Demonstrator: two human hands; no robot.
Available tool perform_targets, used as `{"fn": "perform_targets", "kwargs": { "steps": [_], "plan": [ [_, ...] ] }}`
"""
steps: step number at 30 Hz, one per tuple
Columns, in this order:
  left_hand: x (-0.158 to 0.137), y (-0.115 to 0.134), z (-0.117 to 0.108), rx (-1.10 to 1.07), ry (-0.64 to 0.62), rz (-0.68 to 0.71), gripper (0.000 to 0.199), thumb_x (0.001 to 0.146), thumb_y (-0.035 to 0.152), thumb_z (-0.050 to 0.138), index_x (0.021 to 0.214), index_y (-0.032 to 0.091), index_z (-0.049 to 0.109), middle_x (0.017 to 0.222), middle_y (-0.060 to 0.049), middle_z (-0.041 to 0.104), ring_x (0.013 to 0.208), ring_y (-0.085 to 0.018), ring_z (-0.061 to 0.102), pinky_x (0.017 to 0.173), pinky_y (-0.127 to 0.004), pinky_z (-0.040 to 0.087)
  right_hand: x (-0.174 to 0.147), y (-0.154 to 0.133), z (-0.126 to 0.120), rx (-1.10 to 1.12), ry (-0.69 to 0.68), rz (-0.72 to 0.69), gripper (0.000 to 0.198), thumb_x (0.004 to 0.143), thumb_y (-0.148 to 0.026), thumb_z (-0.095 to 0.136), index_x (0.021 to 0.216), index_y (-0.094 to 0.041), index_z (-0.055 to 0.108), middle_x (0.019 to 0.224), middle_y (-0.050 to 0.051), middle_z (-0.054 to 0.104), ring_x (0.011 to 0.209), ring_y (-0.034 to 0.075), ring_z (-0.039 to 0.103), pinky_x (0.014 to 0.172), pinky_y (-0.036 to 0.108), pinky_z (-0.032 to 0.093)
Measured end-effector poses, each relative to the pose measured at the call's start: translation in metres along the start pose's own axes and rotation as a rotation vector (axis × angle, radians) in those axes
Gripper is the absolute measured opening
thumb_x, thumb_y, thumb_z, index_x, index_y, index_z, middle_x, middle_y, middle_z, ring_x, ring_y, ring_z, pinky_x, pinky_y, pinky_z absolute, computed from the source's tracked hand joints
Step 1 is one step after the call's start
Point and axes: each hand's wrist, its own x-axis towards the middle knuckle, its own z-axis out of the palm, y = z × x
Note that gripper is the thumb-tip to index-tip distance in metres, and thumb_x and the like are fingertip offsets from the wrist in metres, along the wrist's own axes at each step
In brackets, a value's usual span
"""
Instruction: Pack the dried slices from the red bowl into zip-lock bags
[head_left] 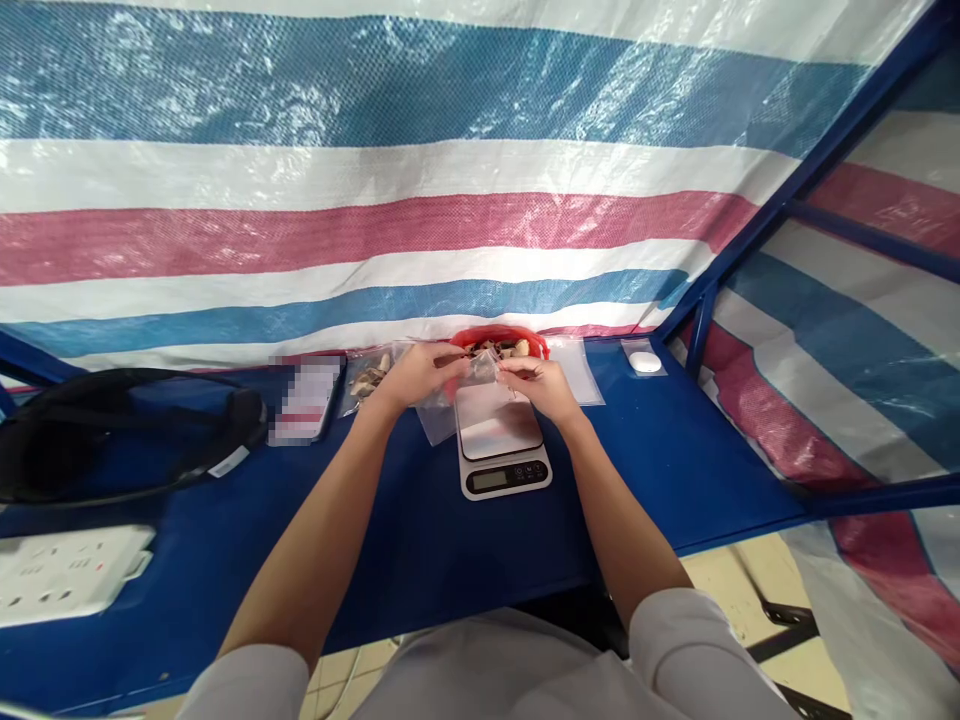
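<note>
Above the back of a white digital kitchen scale (501,432), my left hand (421,374) and my right hand (541,386) pinch a small clear plastic bag (484,367) between them. The fingers of both are closed at its upper edges. Behind the bag lies an open red bag (541,343) with pale and dark dried pieces (514,348) inside, perhaps mushroom slices. Beside my left hand rests a clear bag of similar dried pieces (367,383). An empty-looking clear bag (439,422) lies partly under that hand. The scale's display shows no readable figures.
A phone (307,398), a black headband-like strap (232,430) and a white power strip (75,570) occupy the left of the blue table (450,560). Flat clear bags (585,372) and a small white rounded object (645,362) lie right. Striped sheeting (375,230) walls the back.
</note>
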Motion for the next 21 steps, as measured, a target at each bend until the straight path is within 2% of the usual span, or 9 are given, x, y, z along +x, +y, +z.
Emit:
{"fn": "perform_targets", "kwargs": {
  "steps": [3, 5, 7, 10, 12, 14, 16, 19, 21],
  "plan": [
    [0.011, 0.011, -0.001, -0.039, -0.162, -0.029, 0.036, 0.089, 0.051, 0.062, 0.095, 0.018, 0.078, 0.057, 0.001, 0.069, 0.058, -0.018, 0.064, 0.062, -0.026, 0.046, 0.004, -0.005, 0.002, -0.063, -0.079, -0.033, 0.026, 0.08, -0.045, 0.078, 0.097, -0.025, 0.082, 0.1, 0.004, 0.081, 0.094, 0.026, 0.075, 0.089, 0.04, 0.061],
    [0.014, 0.012, 0.001, -0.136, -0.195, -0.06, 0.037, 0.087, 0.051, 0.065, 0.095, 0.017, 0.077, 0.057, 0.001, 0.068, 0.052, -0.016, 0.061, 0.055, -0.025, 0.043, 0.005, -0.008, 0.003, -0.099, -0.12, -0.054, 0.024, 0.083, -0.043, 0.076, 0.099, -0.026, 0.082, 0.1, 0.003, 0.081, 0.093, 0.025, 0.075, 0.087, 0.039, 0.061],
    [0.013, 0.008, 0.005, -0.241, -0.175, -0.078, 0.036, 0.085, 0.05, 0.069, 0.092, 0.016, 0.077, 0.061, -0.001, 0.07, 0.049, -0.014, 0.06, 0.051, -0.024, 0.042, 0.005, -0.009, 0.004, -0.114, -0.133, -0.075, 0.023, 0.085, -0.043, 0.075, 0.1, -0.027, 0.082, 0.101, 0.002, 0.081, 0.095, 0.024, 0.075, 0.089, 0.038, 0.061],
    [0.008, -0.002, 0.014, -0.406, -0.067, -0.11, 0.036, 0.082, 0.049, 0.073, 0.093, 0.016, 0.077, 0.067, -0.002, 0.072, 0.046, -0.012, 0.057, 0.049, -0.024, 0.042, 0.002, -0.008, 0.005, -0.073, -0.075, -0.094, 0.024, 0.084, -0.044, 0.075, 0.1, -0.026, 0.081, 0.104, 0.003, 0.08, 0.102, 0.024, 0.074, 0.094, 0.037, 0.06],
    [0.004, -0.008, 0.023, -0.52, 0.069, -0.129, 0.034, 0.081, 0.049, 0.074, 0.089, 0.016, 0.076, 0.065, -0.002, 0.071, 0.043, -0.011, 0.053, 0.045, -0.024, 0.04, -0.001, -0.005, 0.007, -0.01, 0.023, -0.074, 0.029, 0.081, -0.044, 0.078, 0.102, -0.025, 0.08, 0.108, 0.003, 0.079, 0.104, 0.024, 0.074, 0.096, 0.038, 0.06],
    [0.0, -0.015, 0.033, -0.61, 0.21, -0.114, 0.032, 0.08, 0.049, 0.076, 0.079, 0.017, 0.075, 0.054, 0.001, 0.063, 0.04, -0.009, 0.046, 0.043, -0.023, 0.036, -0.003, 0.0, 0.009, 0.065, 0.113, 0.008, 0.038, 0.077, -0.046, 0.081, 0.107, -0.025, 0.079, 0.11, 0.004, 0.079, 0.103, 0.025, 0.074, 0.094, 0.039, 0.062],
    [-0.002, -0.02, 0.045, -0.691, 0.301, -0.089, 0.031, 0.081, 0.048, 0.076, 0.076, 0.017, 0.074, 0.05, 0.002, 0.059, 0.039, -0.009, 0.042, 0.042, -0.024, 0.034, -0.005, 0.004, 0.012, 0.132, 0.149, 0.124, 0.046, 0.074, -0.05, 0.083, 0.111, -0.024, 0.078, 0.109, 0.006, 0.078, 0.101, 0.026, 0.074, 0.085, 0.039, 0.065],
    [-0.005, -0.026, 0.062, -0.773, 0.45, -0.085, 0.029, 0.077, 0.046, 0.081, 0.076, 0.017, 0.076, 0.065, -0.001, 0.068, 0.053, -0.012, 0.054, 0.052, -0.025, 0.044, -0.006, 0.005, 0.016, 0.153, 0.144, 0.232, 0.046, 0.073, -0.057, 0.081, 0.104, -0.023, 0.08, 0.1, 0.006, 0.078, 0.091, 0.026, 0.074, 0.072, 0.038, 0.067],
    [-0.007, -0.028, 0.069, -0.788, 0.528, -0.107, 0.031, 0.073, 0.047, 0.084, 0.078, 0.017, 0.077, 0.073, -0.003, 0.072, 0.062, -0.013, 0.059, 0.06, -0.026, 0.048, -0.006, 0.003, 0.017, 0.134, 0.125, 0.246, 0.045, 0.074, -0.061, 0.078, 0.096, -0.022, 0.081, 0.092, 0.005, 0.078, 0.085, 0.026, 0.074, 0.071, 0.038, 0.066]
  ]
}}
